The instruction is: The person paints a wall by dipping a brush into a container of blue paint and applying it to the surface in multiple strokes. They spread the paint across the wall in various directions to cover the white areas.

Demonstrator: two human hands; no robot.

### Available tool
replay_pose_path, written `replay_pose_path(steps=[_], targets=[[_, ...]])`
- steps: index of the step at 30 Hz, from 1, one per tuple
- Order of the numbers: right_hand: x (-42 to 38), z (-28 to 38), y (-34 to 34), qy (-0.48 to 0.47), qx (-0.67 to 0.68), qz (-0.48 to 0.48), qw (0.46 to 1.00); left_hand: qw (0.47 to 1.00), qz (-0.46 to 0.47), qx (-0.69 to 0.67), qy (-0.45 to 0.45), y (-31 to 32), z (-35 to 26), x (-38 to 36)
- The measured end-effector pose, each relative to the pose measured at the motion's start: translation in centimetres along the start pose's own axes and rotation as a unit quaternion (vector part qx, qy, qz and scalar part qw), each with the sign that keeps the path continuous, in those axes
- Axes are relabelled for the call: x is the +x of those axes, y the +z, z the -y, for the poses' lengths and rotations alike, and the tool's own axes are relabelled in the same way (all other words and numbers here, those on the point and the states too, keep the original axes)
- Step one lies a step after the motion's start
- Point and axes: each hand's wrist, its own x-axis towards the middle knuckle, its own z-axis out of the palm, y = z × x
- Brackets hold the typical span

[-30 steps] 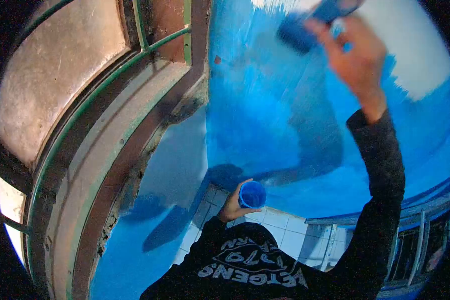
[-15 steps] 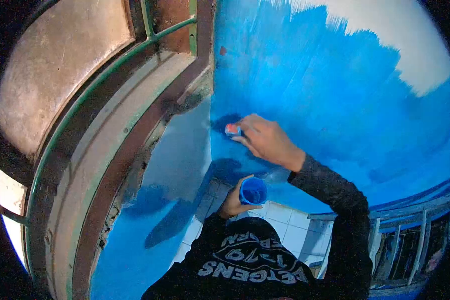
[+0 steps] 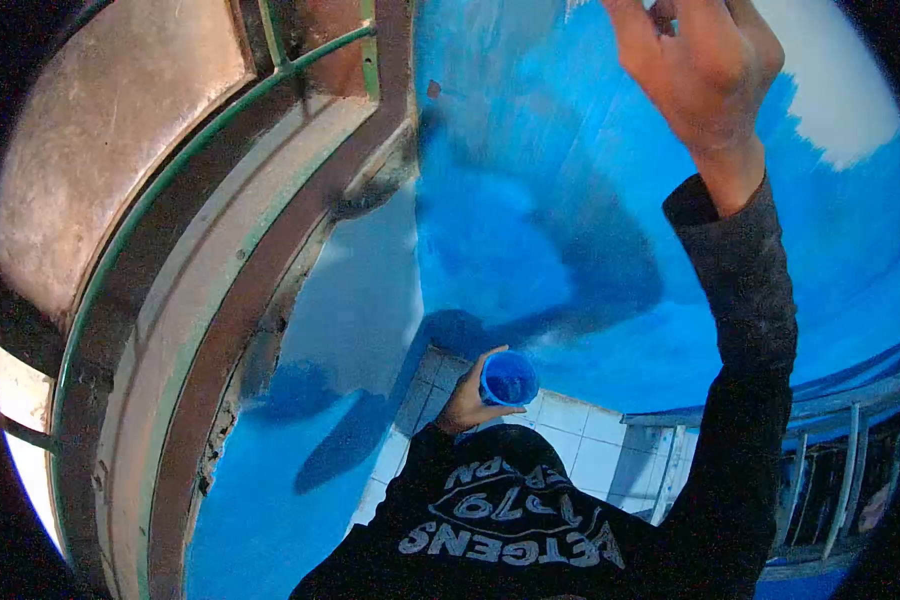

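Note:
My left hand (image 3: 465, 398) is wrapped round a blue plastic cup (image 3: 510, 378), held low in front of my chest. Dark blue paint shows inside it. High up at the top edge of the view, my right hand (image 3: 710, 75) is raised in front of the blue-painted wall (image 3: 510, 240), its fingers curled. The fingertips and whatever they hold are cut off by the frame. Near this hand the blue coat ends in a ragged brushed edge against unpainted pale wall (image 3: 840, 90).
On the left is a window frame (image 3: 210, 300) with green metal bars (image 3: 120, 240) and rough broken plaster along its edge. A partly blue side wall (image 3: 345, 290) meets the painted wall in a corner. White tiles (image 3: 590, 445) lie below; a ladder-like wooden structure (image 3: 850, 470) stands at lower right.
My right hand has moved up and right, from the wall near the corner to the top edge, taking the small red-and-white thing out of view. The left hand and cup have barely moved.

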Motion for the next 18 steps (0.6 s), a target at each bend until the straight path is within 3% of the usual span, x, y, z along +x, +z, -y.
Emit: replay_pose_path(steps=[1,3,5,11,15,18], targets=[[-0.1,1.3,-0.2,0.0,-0.002,0.002,1.0,1.0,0.011,-0.015,0.001,-0.1,-0.5,-0.1],[-1.5,6.1,-0.9,0.196,0.107,0.164,0.961,0.999,0.022,-0.03,0.003,-0.1,-0.5,-0.1],[-4.5,11.0,0.1,0.291,0.255,0.218,0.896,0.999,0.029,-0.028,0.018,0.0,0.6,-0.1],[-15.3,24.3,1.9,0.325,0.393,0.345,0.788,0.998,0.052,-0.034,0.021,-0.6,1.0,-0.6],[-17.3,23.6,2.2,0.273,0.388,0.374,0.797,1.0,0.026,0.001,0.015,-0.6,0.7,-1.2],[-13.8,17.3,3.8,0.256,0.298,0.254,0.884,0.999,0.043,-0.016,-0.006,-0.5,1.2,-1.0]])
